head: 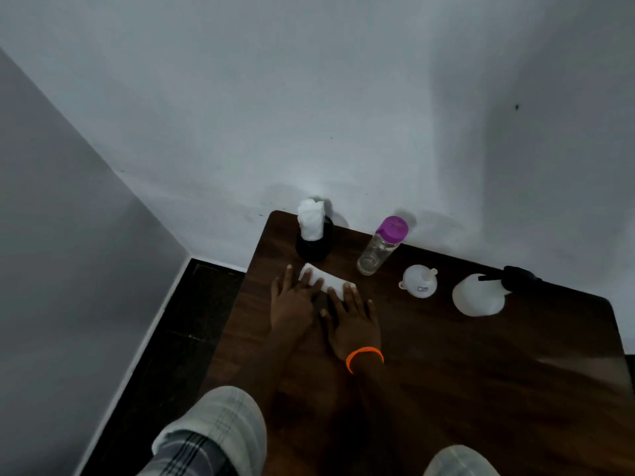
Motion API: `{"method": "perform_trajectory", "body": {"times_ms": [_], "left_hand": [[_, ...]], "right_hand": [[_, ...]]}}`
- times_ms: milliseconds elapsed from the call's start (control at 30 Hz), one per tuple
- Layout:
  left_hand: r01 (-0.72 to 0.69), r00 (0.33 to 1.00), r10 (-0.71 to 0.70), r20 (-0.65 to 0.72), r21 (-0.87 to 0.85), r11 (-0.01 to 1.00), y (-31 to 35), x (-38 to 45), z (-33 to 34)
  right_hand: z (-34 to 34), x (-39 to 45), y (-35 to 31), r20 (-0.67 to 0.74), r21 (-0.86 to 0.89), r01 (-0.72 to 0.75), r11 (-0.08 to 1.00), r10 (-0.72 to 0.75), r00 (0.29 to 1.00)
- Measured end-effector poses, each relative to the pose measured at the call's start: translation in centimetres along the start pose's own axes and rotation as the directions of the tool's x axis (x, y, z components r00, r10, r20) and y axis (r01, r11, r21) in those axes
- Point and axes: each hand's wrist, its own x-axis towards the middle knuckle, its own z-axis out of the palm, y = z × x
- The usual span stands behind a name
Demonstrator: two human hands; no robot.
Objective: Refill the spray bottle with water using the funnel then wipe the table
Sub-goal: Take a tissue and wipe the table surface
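Note:
A folded white tissue [331,282] lies on the dark wooden table [446,372] near its far left corner. My left hand [292,297] and my right hand [350,321] both rest flat on it, fingers spread and pressing down. To the right stand a clear water bottle [378,250] with a purple cap, a white funnel [420,281] lying upside down, and a white spray bottle [477,294] with a black trigger head [519,277].
A black holder [314,247] with a white tissue roll [311,219] stands at the far left corner against the white wall. The table's left edge drops to a dark floor [165,338]. An orange band [364,357] circles my right wrist.

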Motion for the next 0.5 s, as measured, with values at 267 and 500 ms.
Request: {"method": "perform_trajectory", "body": {"times_ms": [267, 500], "left_hand": [[-0.060, 0.998, 0.061, 0.023, -0.006, 0.998, 3.8, 1.9, 0.2], [-0.126, 0.992, 0.126, 0.029, 0.001, 0.992, 6.0, -0.3, 1.6]], "right_hand": [[-1.7, 0.1, 3.2, 0.078, -0.002, -0.078, 0.997, 0.078, 0.994], [-2.0, -3.5, 5.0, 0.093, 0.015, -0.137, 0.990, 0.135, 0.986]]}}
